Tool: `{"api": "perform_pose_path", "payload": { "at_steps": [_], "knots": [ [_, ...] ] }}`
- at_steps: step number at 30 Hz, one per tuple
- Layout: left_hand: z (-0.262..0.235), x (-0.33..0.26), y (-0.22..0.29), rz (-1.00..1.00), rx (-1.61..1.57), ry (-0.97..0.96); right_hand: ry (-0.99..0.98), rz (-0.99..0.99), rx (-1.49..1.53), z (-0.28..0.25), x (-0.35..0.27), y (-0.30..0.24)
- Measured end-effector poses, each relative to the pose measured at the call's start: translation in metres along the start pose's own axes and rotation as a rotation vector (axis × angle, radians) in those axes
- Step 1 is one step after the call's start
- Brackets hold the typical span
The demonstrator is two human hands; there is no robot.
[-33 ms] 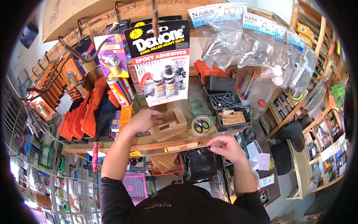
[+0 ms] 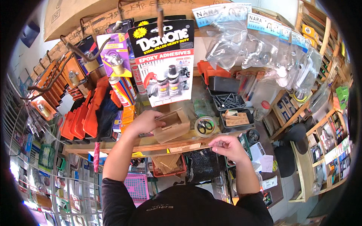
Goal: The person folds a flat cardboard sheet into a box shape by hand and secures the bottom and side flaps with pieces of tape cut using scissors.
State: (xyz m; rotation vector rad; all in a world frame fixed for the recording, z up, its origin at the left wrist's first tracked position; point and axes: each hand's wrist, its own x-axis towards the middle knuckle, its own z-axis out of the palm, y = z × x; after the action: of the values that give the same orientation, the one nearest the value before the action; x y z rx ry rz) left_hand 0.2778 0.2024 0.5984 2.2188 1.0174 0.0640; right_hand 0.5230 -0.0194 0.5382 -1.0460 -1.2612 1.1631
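My left hand [image 2: 148,122] is at the left side of a small open cardboard box [image 2: 174,134], its fingers closed on the box's edge. The box lies tilted on the wooden counter [image 2: 141,142], and little of its inside shows. My right hand [image 2: 229,147] hovers at the counter's front edge, thumb and fingers drawn together; whatever they pinch, if anything, is too small to make out. Between the hands, just right of the box, lies a roll of tape [image 2: 197,131], with black-handled scissors [image 2: 205,127] resting in its ring.
Black trays hold screws [image 2: 229,101] and brown blocks [image 2: 236,118]. A packaged adhesive card [image 2: 166,67] hangs in front of me, beside clear plastic bags [image 2: 260,52]. Orange boxes [image 2: 91,119] stand left. Below the counter are a red basket [image 2: 180,169] and a pink basket [image 2: 136,188].
The view has shifted very slightly, so the hanging packages sit a little to the right. Both hands stay in nearly the same places.
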Motion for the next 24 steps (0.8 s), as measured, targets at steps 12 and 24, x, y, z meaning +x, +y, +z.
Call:
{"api": "perform_pose_path", "payload": {
  "at_steps": [12,24],
  "knots": [
    [0.027,0.02,-0.044,0.589,-0.094,0.287,-0.005,-0.037,0.02,0.01,0.049,0.001],
    [0.012,0.006,-0.033,0.53,0.097,0.013,0.079,0.002,0.048,0.009,0.061,0.006]
  ]
}}
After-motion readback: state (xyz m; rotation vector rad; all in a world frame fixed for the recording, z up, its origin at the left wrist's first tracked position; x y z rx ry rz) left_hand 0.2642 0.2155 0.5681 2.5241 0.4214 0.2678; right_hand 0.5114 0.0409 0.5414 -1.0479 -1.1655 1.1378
